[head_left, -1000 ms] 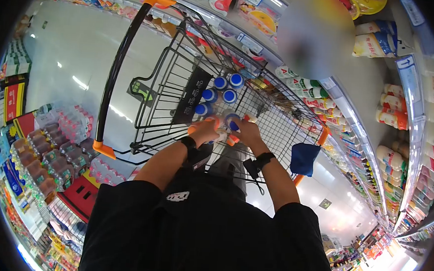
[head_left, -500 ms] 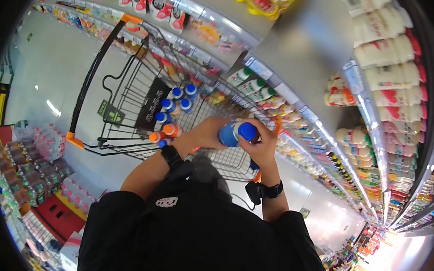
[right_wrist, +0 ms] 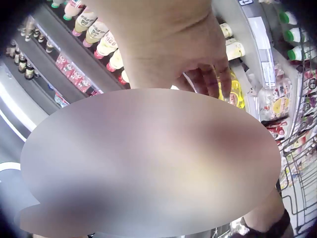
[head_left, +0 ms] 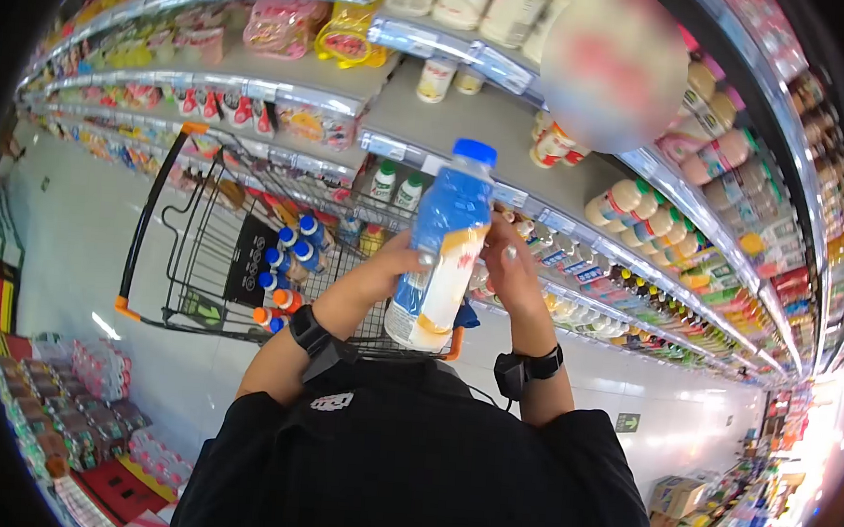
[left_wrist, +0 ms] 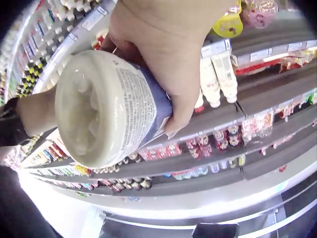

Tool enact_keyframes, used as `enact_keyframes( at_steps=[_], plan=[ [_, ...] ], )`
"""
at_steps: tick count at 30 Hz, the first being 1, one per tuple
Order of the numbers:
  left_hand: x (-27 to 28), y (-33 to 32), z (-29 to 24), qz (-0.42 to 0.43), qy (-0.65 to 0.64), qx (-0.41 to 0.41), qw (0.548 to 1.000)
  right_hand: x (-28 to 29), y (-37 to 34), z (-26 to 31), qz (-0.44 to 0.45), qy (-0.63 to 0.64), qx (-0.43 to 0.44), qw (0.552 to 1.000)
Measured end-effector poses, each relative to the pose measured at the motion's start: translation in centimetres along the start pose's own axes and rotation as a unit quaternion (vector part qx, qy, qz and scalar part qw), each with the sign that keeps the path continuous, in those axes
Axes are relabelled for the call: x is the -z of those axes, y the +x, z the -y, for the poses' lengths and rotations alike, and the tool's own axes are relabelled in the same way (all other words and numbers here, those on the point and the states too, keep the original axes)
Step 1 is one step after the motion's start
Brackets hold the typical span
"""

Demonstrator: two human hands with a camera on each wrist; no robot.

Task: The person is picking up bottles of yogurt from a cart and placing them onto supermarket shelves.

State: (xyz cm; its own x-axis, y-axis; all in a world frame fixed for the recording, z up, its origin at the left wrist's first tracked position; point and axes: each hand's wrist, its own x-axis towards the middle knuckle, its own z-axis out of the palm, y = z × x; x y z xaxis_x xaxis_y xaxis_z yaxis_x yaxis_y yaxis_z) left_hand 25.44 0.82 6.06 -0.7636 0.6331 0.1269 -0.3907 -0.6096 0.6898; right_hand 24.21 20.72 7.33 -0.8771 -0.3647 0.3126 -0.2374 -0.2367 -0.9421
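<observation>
A large bottle (head_left: 434, 255) with a blue cap and a blue, white and yellow label stands nearly upright before the chest. My left hand (head_left: 390, 269) grips its left side, thumb across the label. In the left wrist view that hand (left_wrist: 163, 54) is wrapped round the bottle (left_wrist: 132, 106), its pale base facing the camera. At the bottle's right edge my right hand (head_left: 516, 274) has relaxed fingers; whether they touch it is unclear. The right wrist view shows this hand (right_wrist: 168, 49) with loosely bent fingers, much of the view blurred out.
A wire shopping cart (head_left: 178, 220) with orange corners stands left and ahead, holding several blue-capped bottles (head_left: 305, 252) and orange-capped ones (head_left: 287, 300). Refrigerated shelves (head_left: 430, 134) of drinks run along the front and right. Stacked drink packs (head_left: 55, 415) stand at the lower left.
The bottle has come up out of the cart and now stands nearly upright near the chest. My right hand has loosened from around its cap end. The view has tilted up towards the shelves.
</observation>
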Motion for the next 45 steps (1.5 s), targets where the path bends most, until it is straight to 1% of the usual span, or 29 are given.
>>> enact_keyframes(
  at_steps=[2,3,5,6,7,8,9,10,11,12,13,14,16,17,18,20,21,22,24,25,27,30,33,34,36,39,40,42,45],
  plan=[
    [-2.5,1.1,-0.5,-0.005,-0.003,-0.025,1.000,-0.5,-0.7,1.1,0.033,0.016,0.034,0.999],
    [-3.6,1.5,-0.8,0.008,0.016,-0.014,1.000,-1.2,-0.9,2.4,0.033,0.062,0.047,0.996],
    [-5.6,1.9,-1.6,0.028,0.054,0.008,0.998,-0.6,-1.4,3.8,0.011,0.040,-0.006,0.999],
    [-6.6,2.2,-1.7,0.029,0.061,0.005,0.998,-0.4,-1.3,4.5,0.001,0.031,-0.033,0.999],
    [-7.6,2.7,-1.6,0.030,0.068,0.004,0.997,-1.5,-1.0,5.9,-0.016,0.082,-0.017,0.996],
    [-8.5,2.9,-1.6,0.030,0.074,0.003,0.997,-1.5,-0.9,6.6,-0.021,0.111,-0.022,0.993],
    [-9.1,2.8,-1.9,0.039,0.076,0.020,0.996,-1.2,-0.9,7.1,-0.026,0.138,-0.027,0.990],
    [-9.1,3.0,-1.7,0.058,0.089,0.012,0.994,-1.1,-1.0,7.5,-0.031,0.166,-0.033,0.985],
    [-9.0,3.3,-1.5,0.077,0.103,0.005,0.992,-1.3,-1.1,7.8,-0.046,0.159,-0.018,0.986],
    [-8.9,3.5,-1.4,0.096,0.115,-0.004,0.989,-1.2,-1.1,8.2,-0.039,0.158,-0.019,0.986],
    [-9.0,3.5,-1.6,0.128,0.104,0.032,0.986,-1.1,-1.1,8.5,-0.032,0.158,-0.021,0.987],
    [-9.1,3.4,-1.5,0.146,0.090,0.049,0.984,-0.9,-1.2,8.9,-0.027,0.156,-0.022,0.987],
    [-9.8,3.1,-1.4,0.177,0.071,0.090,0.978,-1.7,-1.3,10.2,-0.040,0.168,-0.002,0.985],
    [-10.3,2.9,-1.5,0.188,0.067,0.114,0.973,-1.7,-1.3,10.2,-0.031,0.179,0.012,0.983],
    [-10.1,3.0,-1.1,0.210,0.051,0.118,0.969,-1.6,-1.2,10.2,-0.022,0.190,0.026,0.981],
    [-9.4,3.7,-0.2,0.251,0.024,0.119,0.960,-0.8,-0.2,9.4,0.025,0.212,0.049,0.976],
    [-9.6,3.5,0.0,0.227,0.001,0.108,0.968,-0.5,0.4,9.3,0.045,0.219,0.052,0.973],
    [-9.4,3.7,0.3,0.242,-0.016,0.107,0.964,-0.4,1.0,9.4,0.066,0.226,0.055,0.970],
    [-8.9,4.2,0.5,0.273,-0.053,0.106,0.955,-0.9,0.6,10.2,0.041,0.201,0.038,0.978],
    [-9.7,3.7,-0.1,0.238,-0.034,0.110,0.965,-0.9,0.6,10.0,0.027,0.208,0.043,0.977],
    [-9.2,4.0,0.1,0.237,-0.037,0.112,0.964,-0.8,0.6,9.2,-0.001,0.223,0.049,0.974],
    [-9.2,4.1,0.1,0.222,-0.038,0.114,0.968,-0.2,0.8,8.3,0.002,0.246,0.044,0.968],
    [-9.7,4.1,-0.3,0.206,-0.030,0.114,0.971,0.3,0.6,8.0,0.008,0.230,0.032,0.973],
    [-9.8,4.1,-0.3,0.202,-0.026,0.114,0.972,0.2,0.5,8.1,-0.002,0.230,0.029,0.973],
    [-9.3,4.2,0.1,0.219,-0.047,0.126,0.966,-0.1,0.3,8.5,-0.019,0.229,0.021,0.973],
    [-8.3,4.5,1.0,0.248,-0.101,0.142,0.953,0.7,0.6,7.3,0.085,0.337,0.061,0.936],
    [-8.0,4.5,1.3,0.261,-0.138,0.149,0.944,1.3,1.5,6.2,0.140,0.377,0.119,0.908],
    [-7.7,4.5,2.1,0.290,-0.218,0.170,0.916,1.6,1.5,5.4,0.147,0.410,0.123,0.892],
    [-7.1,4.9,3.1,0.309,-0.293,0.195,0.883,1.4,1.1,5.3,0.105,0.426,0.114,0.891]
  ],
)
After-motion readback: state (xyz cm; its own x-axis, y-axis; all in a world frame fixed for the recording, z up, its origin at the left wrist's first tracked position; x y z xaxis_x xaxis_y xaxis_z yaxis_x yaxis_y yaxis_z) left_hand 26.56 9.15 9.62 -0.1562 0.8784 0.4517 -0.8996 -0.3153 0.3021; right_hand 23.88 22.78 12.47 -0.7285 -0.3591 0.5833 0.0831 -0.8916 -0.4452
